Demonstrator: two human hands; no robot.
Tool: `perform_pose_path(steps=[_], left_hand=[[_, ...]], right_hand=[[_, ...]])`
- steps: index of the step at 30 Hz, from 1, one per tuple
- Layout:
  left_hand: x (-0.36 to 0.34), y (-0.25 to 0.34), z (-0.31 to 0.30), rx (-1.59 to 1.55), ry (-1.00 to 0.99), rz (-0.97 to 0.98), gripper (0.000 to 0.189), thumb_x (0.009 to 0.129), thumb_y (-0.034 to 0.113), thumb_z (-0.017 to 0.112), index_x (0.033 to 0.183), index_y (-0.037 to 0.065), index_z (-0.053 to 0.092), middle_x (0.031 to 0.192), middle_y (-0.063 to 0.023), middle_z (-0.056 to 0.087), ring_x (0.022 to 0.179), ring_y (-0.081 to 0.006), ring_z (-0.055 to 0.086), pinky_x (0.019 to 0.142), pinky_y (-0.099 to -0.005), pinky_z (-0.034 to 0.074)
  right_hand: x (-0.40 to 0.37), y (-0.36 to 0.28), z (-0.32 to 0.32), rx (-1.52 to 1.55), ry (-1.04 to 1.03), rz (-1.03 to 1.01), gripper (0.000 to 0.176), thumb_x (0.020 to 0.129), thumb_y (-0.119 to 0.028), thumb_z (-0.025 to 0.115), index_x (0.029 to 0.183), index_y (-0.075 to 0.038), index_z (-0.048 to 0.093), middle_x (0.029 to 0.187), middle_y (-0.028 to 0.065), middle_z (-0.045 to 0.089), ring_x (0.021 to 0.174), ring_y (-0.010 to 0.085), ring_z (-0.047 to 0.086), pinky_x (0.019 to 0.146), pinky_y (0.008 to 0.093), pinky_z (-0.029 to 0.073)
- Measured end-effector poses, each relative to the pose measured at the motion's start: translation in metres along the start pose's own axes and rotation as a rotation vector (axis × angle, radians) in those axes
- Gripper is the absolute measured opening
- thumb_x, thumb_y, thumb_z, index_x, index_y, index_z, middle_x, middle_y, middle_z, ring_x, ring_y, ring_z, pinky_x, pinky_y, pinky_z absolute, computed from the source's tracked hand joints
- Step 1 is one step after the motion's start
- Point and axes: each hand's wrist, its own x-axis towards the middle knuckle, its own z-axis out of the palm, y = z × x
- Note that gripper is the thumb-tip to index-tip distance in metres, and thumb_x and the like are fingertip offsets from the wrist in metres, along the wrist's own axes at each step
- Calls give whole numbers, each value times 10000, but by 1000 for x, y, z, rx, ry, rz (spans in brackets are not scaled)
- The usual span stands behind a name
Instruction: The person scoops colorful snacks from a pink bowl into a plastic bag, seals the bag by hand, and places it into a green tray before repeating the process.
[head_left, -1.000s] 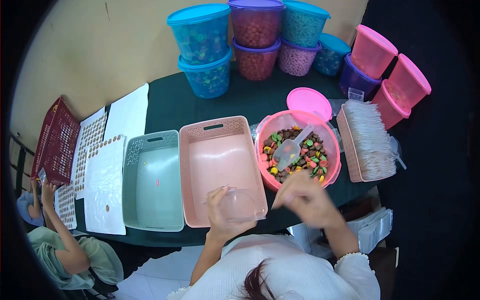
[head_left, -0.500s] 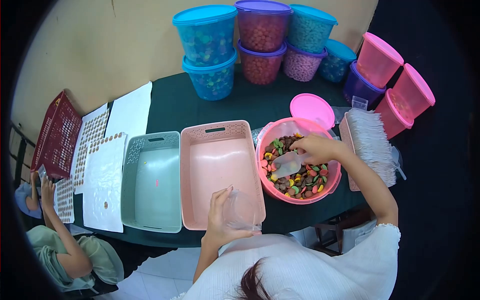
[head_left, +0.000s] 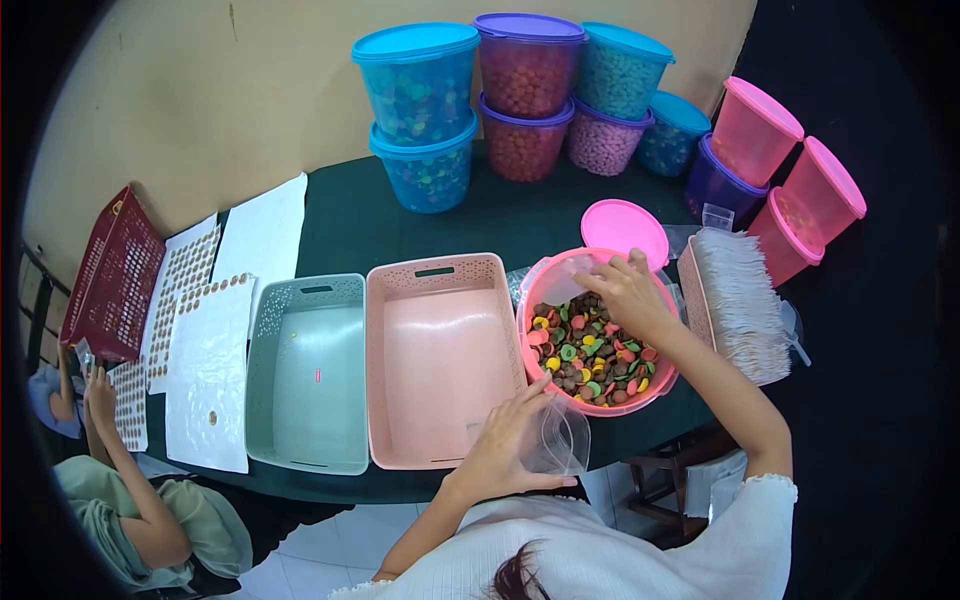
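Note:
A round pink tub (head_left: 522, 325) holds mixed brown, green, yellow and pink button-shaped pieces (head_left: 590, 355). My right hand (head_left: 625, 295) is over the tub's far side, closed around a translucent scoop (head_left: 566, 281) that points left toward the rim. Near the tub's front edge, my left hand (head_left: 500, 440) grips a clear plastic bag (head_left: 562, 440), its thumb and fingers spread along the bag's left side. The bag's mouth bulges open. Just left of this hand is a pink basket (head_left: 385, 460), bare inside apart from glare.
A green basket (head_left: 258, 440) stands left of the pink one. A box of stacked clear bags (head_left: 740, 300) is at right, a pink lid (head_left: 625, 230) behind the tub. Lidded tubs (head_left: 415, 90) line the back. At left, another person's hands (head_left: 100, 395) work near a red crate (head_left: 115, 280).
My right hand has moved the scoop up and back toward the tub's far rim. My left hand has brought the bag rightward, close to the tub's front, and the bag is wider open.

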Motion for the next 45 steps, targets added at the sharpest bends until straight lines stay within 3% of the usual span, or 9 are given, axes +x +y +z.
perform_pose_path(steps=[6,11,15,21,29,35,42,44,45], left_hand=[[3,2,1,-83,61,-69,889,526,388,765,1217,37,329,1267,-136,373,1135,-289,385,941,-413,279],[11,7,2,-115,153,-114,842,525,338,785,1183,29,360,1180,-139,456,1065,-284,461,914,-386,335],[16,16,-1,-102,160,-155,805,529,266,800,1157,4,372,1123,-172,482,1012,-265,503,865,-362,402],[17,21,9,-105,229,-291,847,465,252,826,1150,0,395,1071,-144,508,961,-226,524,853,-339,392],[15,21,26,-33,333,-296,843,466,238,821,1156,2,396,1101,-116,502,963,-211,508,843,-340,388],[16,23,30,-37,356,-288,841,469,245,810,1157,4,390,1116,-118,492,975,-222,496,867,-349,373],[12,34,16,-53,322,-312,917,437,305,822,1173,4,365,1160,-146,442,1035,-247,458,884,-370,361],[15,50,3,117,540,57,945,464,361,814,1211,39,332,1125,-148,466,1004,-253,494,852,-377,391],[14,57,3,82,680,40,1039,437,493,772,1231,26,292,1145,-161,432,1037,-274,460,885,-396,362]], right_hand=[[2,9,-2,327,-256,298,314,707,-54,533,986,-170,618,805,68,602,818,220,524,748,368,287],[5,8,-1,439,-224,209,323,687,-73,558,986,-181,614,819,54,599,821,204,529,756,385,299],[2,-5,18,219,-61,-177,385,621,-86,613,990,-198,602,824,38,610,861,210,530,819,460,332],[24,12,-1,571,-512,27,397,659,-54,576,1034,-182,600,849,63,626,892,247,533,867,467,273],[6,10,2,775,-480,-40,392,656,-40,560,1026,-162,605,875,70,631,897,234,547,884,470,244],[1,24,-12,800,-810,-191,383,660,-105,567,1039,-154,597,843,79,634,852,241,576,872,493,248],[5,26,-6,832,-862,-108,249,772,-217,488,912,-59,619,721,136,610,685,259,590,604,356,435],[8,34,-15,853,-846,-112,245,793,-234,470,814,-27,601,642,123,585,612,247,568,594,371,423],[10,39,-23,849,-847,-118,245,793,-234,470,814,-27,601,642,123,585,612,247,568,594,371,423]])
